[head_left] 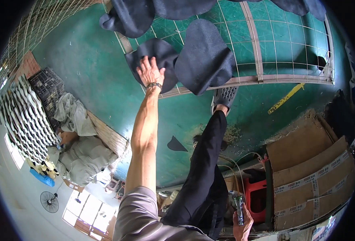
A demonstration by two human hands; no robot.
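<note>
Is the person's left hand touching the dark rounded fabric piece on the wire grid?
Touching. In the head view, the left hand lies flat with spread fingers on the dark rounded fabric piece, with no gap visible, over the wire grid.

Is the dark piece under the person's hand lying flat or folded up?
Flat: the dark piece lies spread on the wire rack, left hand pressed on it.

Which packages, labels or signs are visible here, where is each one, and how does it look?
Cardboard boxes: lower right, flattened brown sheets with strips of white printed tape.
Grey sacks: left on the floor, soft, bulging, pale grey.
Black crate: upper left, dark plastic lattice.
Yellow strip: right on the green floor, thin and diagonal.
No screens are visible.
</note>
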